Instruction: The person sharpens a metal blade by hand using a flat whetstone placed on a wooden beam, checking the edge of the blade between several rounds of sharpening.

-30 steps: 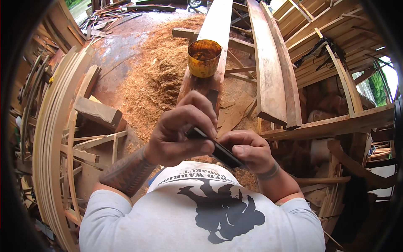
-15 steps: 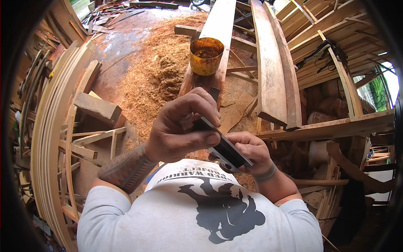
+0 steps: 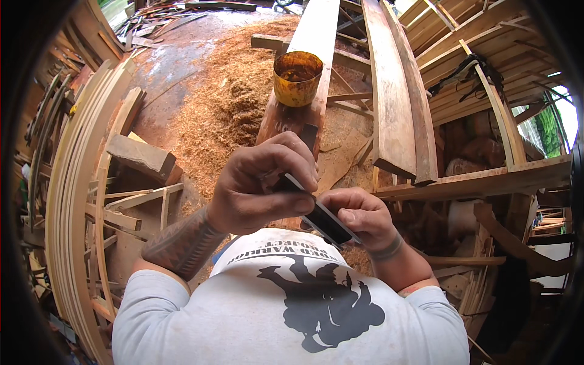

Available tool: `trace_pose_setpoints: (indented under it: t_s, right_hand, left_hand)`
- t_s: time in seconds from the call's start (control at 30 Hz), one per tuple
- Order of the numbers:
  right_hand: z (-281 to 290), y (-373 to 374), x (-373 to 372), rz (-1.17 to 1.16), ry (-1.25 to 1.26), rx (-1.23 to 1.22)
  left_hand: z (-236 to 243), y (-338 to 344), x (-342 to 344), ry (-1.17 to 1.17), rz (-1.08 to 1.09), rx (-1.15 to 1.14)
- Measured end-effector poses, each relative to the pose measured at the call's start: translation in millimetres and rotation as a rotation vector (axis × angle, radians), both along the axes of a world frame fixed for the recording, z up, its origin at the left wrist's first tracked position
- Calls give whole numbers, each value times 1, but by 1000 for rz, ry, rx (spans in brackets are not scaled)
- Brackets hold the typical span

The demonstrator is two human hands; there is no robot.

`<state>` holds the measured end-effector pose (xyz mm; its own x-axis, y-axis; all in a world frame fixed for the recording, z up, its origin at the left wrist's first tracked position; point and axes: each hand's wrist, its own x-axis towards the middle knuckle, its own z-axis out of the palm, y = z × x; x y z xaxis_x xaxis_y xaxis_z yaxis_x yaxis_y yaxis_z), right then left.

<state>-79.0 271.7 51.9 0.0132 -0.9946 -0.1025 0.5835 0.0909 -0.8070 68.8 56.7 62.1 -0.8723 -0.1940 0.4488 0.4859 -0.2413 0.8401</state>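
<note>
Before my chest, both hands hold a narrow, dark, flat metal tool with pale edges [image 3: 331, 224], tilted down to the right; its exact kind I cannot make out. My left hand [image 3: 267, 182] pinches its upper end between thumb and bent fingers. At the lower end, my right hand [image 3: 359, 216] grips the side with the thumb on top, hiding part of it. Beyond my knuckles, a dark flat strip [image 3: 309, 135] shows against the brown board [image 3: 283, 118]. A yellow, brown-stained round container [image 3: 297, 79] stands on that board, holding something dark brown.
Wood shavings [image 3: 228, 91] lie heaped on the floor left of the board. Thick planks [image 3: 392, 91] stretch away at right, beside a timber rack [image 3: 474, 191]. Long strips of wood [image 3: 76, 176] line the left side, near a wooden block [image 3: 141, 157] on a support.
The tool has turned slightly in my hands, and a rounded part seen at its lower end is now mostly out of sight. My right thumb and fingers have shifted a little.
</note>
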Motion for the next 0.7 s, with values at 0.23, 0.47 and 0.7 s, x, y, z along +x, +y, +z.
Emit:
trace_pose_setpoints:
  t_s: [0.23, 0.47, 0.7]
  right_hand:
    - [0, 1, -2, -17, 52, 23]
    - [16, 3, 3, -7, 13, 67]
    - [28, 7, 2, -56, 88, 31]
  left_hand:
    - [4, -7, 2, 20, -25, -89]
    - [3, -15, 3, 103, -43, -233]
    - [2, -19, 3, 197, 45, -400]
